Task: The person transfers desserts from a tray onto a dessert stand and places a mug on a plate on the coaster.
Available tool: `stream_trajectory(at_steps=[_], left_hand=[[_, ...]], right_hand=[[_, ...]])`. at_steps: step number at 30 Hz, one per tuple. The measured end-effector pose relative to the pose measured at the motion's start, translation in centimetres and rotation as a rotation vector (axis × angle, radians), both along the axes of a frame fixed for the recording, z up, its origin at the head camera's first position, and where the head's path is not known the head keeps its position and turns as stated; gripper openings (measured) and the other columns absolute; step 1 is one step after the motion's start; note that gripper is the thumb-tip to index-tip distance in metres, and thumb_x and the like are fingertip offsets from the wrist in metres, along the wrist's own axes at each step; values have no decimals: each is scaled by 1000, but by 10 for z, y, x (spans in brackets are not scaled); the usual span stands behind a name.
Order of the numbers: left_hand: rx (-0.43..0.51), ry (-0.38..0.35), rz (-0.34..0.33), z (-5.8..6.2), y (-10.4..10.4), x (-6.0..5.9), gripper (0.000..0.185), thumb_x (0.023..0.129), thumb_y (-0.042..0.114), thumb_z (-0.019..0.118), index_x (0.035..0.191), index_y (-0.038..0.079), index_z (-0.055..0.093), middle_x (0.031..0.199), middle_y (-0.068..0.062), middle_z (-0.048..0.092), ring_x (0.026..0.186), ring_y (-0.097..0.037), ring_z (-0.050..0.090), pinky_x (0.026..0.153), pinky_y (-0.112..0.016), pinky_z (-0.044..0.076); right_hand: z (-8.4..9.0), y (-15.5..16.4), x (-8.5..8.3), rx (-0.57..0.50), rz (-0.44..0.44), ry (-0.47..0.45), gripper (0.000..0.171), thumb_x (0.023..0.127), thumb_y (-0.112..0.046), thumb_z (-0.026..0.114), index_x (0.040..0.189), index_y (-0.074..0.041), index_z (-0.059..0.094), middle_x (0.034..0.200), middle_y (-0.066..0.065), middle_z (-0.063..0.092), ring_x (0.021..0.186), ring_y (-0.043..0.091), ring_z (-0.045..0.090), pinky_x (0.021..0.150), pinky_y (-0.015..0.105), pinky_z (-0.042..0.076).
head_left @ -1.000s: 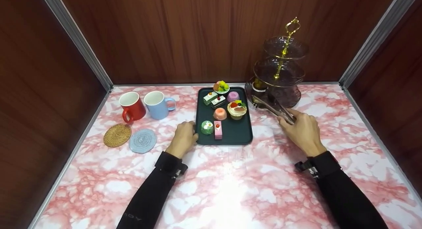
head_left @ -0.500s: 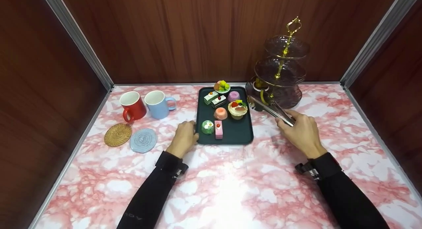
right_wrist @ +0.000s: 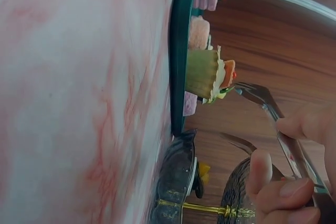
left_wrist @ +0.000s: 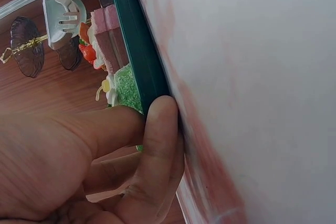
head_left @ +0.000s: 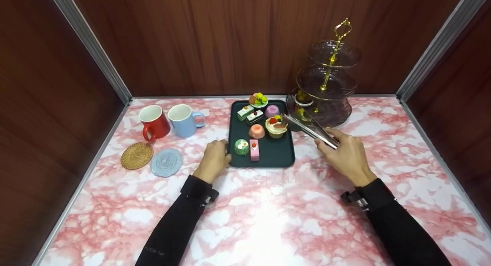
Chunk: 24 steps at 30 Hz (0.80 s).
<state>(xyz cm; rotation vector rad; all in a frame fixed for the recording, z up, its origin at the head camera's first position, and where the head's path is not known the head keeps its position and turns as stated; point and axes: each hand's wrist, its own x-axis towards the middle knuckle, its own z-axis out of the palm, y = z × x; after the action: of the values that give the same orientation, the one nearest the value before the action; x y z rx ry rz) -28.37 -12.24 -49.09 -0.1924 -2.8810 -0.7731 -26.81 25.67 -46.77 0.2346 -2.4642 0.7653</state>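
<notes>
- Right hand: fingers curled round metal tongs, tips beside the fruit cupcake
- Left hand: fingers gripping the green tray edge on the desk

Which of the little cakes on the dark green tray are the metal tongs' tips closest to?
The fruit-topped cupcake in a pale wrapper, at the tray's right edge; the metal tongs nearly touch it.

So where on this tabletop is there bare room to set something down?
The marble table lies bare between the two sleeves near the front, and to the right of the right hand. It is crowded around the dark tray, the tiered stand, the mugs and the coasters.
</notes>
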Motion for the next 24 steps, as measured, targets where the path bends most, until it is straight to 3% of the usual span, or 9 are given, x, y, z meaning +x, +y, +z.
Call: stream_trajectory(at_steps=[17, 24], left_hand=[[-9, -48, 15, 0, 2, 0, 35, 77, 11, 66, 111, 4, 62, 90, -11, 59, 93, -30, 58, 83, -38, 49], [5, -45, 15, 0, 1, -1, 34, 77, 10, 66, 111, 4, 63, 89, -11, 59, 91, -28, 59, 81, -37, 49]], right_hand=[[-6, -7, 3, 28, 39, -13, 46, 75, -54, 66, 116, -32, 64, 84, -2, 71, 63, 14, 61, 58, 36, 44], [-8, -9, 3, 30, 69, -14, 47, 75, -53, 67, 114, -26, 66, 86, -1, 71, 63, 13, 61, 57, 34, 44]])
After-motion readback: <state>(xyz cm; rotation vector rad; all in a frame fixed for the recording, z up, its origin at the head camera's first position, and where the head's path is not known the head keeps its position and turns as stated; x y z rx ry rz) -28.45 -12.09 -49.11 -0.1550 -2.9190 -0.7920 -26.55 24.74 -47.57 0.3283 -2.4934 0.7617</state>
